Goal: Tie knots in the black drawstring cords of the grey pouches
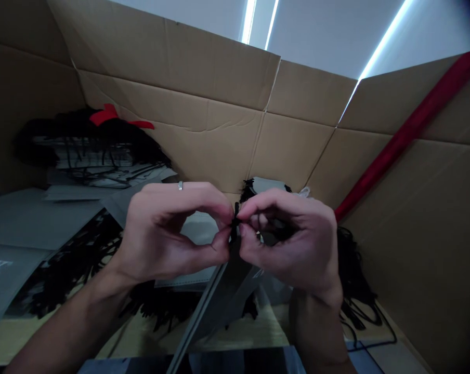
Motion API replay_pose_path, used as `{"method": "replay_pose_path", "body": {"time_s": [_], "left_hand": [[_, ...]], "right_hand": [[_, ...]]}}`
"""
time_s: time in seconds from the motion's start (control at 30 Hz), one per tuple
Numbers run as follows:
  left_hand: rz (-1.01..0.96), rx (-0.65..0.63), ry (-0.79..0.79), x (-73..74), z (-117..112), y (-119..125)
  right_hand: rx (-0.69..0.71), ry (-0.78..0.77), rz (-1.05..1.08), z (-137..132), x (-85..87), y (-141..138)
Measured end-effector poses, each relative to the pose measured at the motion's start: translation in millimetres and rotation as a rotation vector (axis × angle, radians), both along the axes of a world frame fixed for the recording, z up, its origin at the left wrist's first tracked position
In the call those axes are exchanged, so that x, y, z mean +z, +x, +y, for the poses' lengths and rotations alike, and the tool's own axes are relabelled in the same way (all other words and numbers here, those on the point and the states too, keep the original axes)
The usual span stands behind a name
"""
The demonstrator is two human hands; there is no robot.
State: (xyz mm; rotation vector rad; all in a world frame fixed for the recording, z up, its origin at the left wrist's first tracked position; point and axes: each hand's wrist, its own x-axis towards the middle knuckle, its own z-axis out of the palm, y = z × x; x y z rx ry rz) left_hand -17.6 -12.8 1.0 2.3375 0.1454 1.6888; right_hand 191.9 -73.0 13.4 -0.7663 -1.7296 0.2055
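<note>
At the centre of the head view, a short piece of black cord [235,222] is pinched between my two hands. My left hand [160,234], with a ring on one finger, grips it between thumb and forefinger. Close against it, the thumb and forefinger of my right hand [297,239] are closed on the same cord. Below the fingertips a grey flat folded piece [223,298], seen nearly edge-on, slants down toward me; it looks like a paper bag. How the cord joins it is hidden by my fingers.
Grey flat pieces [20,265] with black cords lie at left, one with pale lettering. Behind them is a stack [94,156] with black cords and a red strip [104,115]. Loose black cords [350,270] lie at right. Cardboard walls [211,114] enclose the wooden table [141,340].
</note>
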Motion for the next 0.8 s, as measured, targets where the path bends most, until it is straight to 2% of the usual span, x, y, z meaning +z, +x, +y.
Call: {"method": "replay_pose_path", "body": {"time_s": [0.07, 0.13, 0.2, 0.37, 0.47, 0.6, 0.73, 0.8], "left_hand": [[-0.008, -0.088, -0.072, 0.9, 3, 0], [-0.008, -0.114, -0.099, 1.4, 3, 0], [-0.009, -0.037, -0.037, 1.6, 1, -1], [0.066, 0.279, 0.18, -0.8, -12, -4], [0.071, 0.369, 0.333, -5.4, -14, -6], [0.068, 0.356, 0.411, -11.3, -12, -9], [0.035, 0.356, 0.354, -10.7, -14, -9], [-0.009, 0.303, 0.277, -7.9, -15, -6]], "right_hand": [[0.081, -0.08, 0.046, 0, 2.3, 0], [0.106, -0.1, 0.058, 1, 3.1, 0], [0.051, -0.051, 0.05, 2, 2.4, -1], [-0.112, 0.075, -0.037, -2, -1.4, -1], [-0.162, 0.159, -0.133, -4, -3.4, 1], [-0.204, 0.267, -0.194, -3, -7.2, 3], [-0.152, 0.257, -0.126, -3, -10.2, 1], [-0.114, 0.233, -0.07, -3, -9.8, -1]]}}
